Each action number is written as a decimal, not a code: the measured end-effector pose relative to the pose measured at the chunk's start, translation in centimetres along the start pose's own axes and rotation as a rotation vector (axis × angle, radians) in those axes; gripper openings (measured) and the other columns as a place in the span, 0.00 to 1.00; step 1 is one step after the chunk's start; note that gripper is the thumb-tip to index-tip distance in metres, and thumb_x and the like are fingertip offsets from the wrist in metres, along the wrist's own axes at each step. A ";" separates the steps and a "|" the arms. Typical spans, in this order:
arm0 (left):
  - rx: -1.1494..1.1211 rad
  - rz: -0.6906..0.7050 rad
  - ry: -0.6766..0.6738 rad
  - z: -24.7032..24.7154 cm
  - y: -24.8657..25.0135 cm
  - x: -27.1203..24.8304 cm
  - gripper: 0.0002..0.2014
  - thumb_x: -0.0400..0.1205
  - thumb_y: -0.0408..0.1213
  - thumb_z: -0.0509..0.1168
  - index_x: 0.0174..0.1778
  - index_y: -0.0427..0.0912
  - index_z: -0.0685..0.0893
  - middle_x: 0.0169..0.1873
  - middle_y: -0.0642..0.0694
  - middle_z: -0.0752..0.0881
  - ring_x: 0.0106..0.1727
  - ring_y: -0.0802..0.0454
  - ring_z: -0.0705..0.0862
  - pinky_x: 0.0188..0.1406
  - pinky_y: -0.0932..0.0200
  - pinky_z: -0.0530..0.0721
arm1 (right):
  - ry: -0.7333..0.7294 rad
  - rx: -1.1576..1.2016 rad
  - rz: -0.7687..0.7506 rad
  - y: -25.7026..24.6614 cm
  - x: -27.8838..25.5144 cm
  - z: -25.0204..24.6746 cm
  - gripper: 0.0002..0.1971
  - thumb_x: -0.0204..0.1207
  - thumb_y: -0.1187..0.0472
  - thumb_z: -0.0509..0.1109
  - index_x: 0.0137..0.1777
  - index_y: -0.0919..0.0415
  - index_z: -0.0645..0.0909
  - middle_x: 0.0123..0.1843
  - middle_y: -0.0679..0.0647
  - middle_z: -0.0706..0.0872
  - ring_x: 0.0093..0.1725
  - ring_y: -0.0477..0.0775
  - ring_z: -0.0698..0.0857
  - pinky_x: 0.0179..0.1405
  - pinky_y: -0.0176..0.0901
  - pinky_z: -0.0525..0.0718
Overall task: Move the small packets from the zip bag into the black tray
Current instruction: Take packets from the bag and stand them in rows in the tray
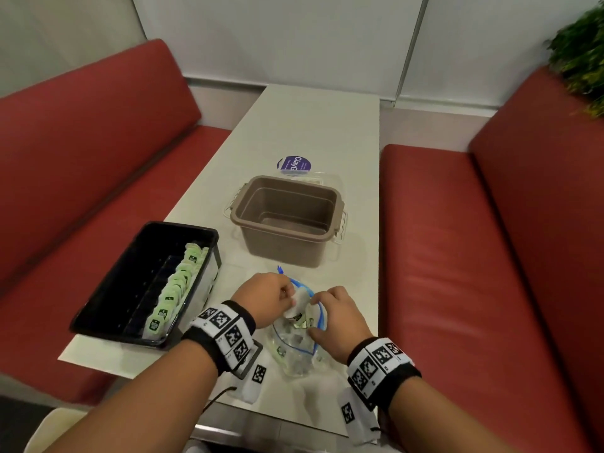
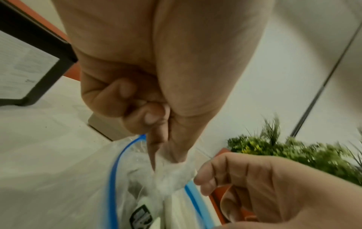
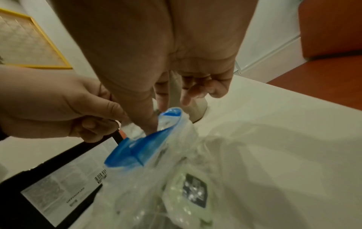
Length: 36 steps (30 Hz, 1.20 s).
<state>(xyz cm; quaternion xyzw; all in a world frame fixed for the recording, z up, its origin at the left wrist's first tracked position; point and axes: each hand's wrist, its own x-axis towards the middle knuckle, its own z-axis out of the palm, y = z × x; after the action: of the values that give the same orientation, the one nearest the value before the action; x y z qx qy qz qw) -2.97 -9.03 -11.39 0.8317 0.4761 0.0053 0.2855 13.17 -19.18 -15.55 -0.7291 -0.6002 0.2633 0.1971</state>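
A clear zip bag [image 1: 295, 349] with a blue zip strip [image 3: 135, 148] lies on the white table near me, with several small packets [image 3: 188, 190] inside. My right hand [image 1: 318, 313] pinches the bag's mouth by the rim, thumb inside [image 3: 149, 124]. At the bag's mouth, my left hand [image 1: 289, 297] pinches a whitish packet [image 2: 172, 175] between thumb and forefinger. The black tray [image 1: 108, 299] stands to the left, with a row of green packets [image 1: 176, 286] along its right wall.
A brown plastic tub [image 1: 287, 217] stands beyond the bag, with a clear lid bearing a purple label [image 1: 294, 165] behind it. Red benches [image 1: 474, 256] flank the narrow table. A plant [image 1: 578, 53] is at the far right. The table's near edge lies under my wrists.
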 end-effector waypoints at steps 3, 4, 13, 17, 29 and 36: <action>-0.138 0.011 0.026 -0.8 0.0 -0.6 0.01 0.80 0.44 0.71 0.44 0.54 0.87 0.40 0.50 0.88 0.43 0.53 0.85 0.47 0.59 0.82 | 0.019 0.082 -0.126 -0.5 0.7 -0.5 0.34 0.70 0.56 0.78 0.76 0.45 0.71 0.70 0.44 0.72 0.67 0.48 0.76 0.71 0.40 0.75; -0.172 0.020 0.025 -0.9 0.1 -0.8 0.02 0.80 0.44 0.72 0.44 0.52 0.88 0.38 0.49 0.88 0.41 0.53 0.85 0.45 0.60 0.82 | 0.017 0.096 -0.169 -0.7 0.9 -0.6 0.34 0.70 0.56 0.77 0.77 0.45 0.71 0.72 0.44 0.73 0.68 0.46 0.75 0.72 0.40 0.74; -0.553 0.115 0.018 -1.7 0.6 -2.3 0.05 0.76 0.44 0.77 0.46 0.50 0.93 0.34 0.57 0.88 0.36 0.64 0.84 0.44 0.65 0.81 | -0.020 0.123 -0.228 -1.8 0.6 -1.1 0.14 0.85 0.57 0.64 0.68 0.53 0.82 0.53 0.52 0.85 0.51 0.53 0.83 0.53 0.41 0.78; -0.392 0.141 0.015 -1.6 1.0 -2.7 0.10 0.74 0.38 0.80 0.51 0.48 0.92 0.33 0.64 0.86 0.34 0.71 0.81 0.40 0.75 0.76 | -0.068 0.182 -0.214 -1.4 0.1 -1.3 0.17 0.84 0.59 0.62 0.71 0.51 0.80 0.52 0.52 0.88 0.52 0.52 0.82 0.56 0.46 0.80; -0.175 -0.024 0.125 2.4 1.1 -0.9 0.06 0.82 0.43 0.68 0.46 0.49 0.90 0.36 0.57 0.88 0.39 0.61 0.85 0.42 0.67 0.81 | 0.181 0.188 -0.020 1.1 -0.8 -1.5 0.05 0.81 0.59 0.70 0.48 0.56 0.88 0.46 0.49 0.87 0.45 0.50 0.83 0.51 0.43 0.81; 0.248 -0.131 -0.114 5.6 1.9 0.5 0.19 0.83 0.53 0.59 0.29 0.48 0.78 0.29 0.52 0.80 0.34 0.49 0.82 0.35 0.57 0.77 | 0.154 0.286 0.082 2.8 -2.1 -1.1 0.07 0.79 0.58 0.72 0.42 0.44 0.85 0.37 0.43 0.88 0.40 0.47 0.84 0.47 0.42 0.84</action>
<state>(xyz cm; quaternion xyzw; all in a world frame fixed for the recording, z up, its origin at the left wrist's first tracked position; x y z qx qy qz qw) 0.34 -12.01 -15.27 0.8268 0.5092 -0.1196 0.2068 15.69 -21.79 -16.10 -0.7354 -0.5097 0.2970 0.3333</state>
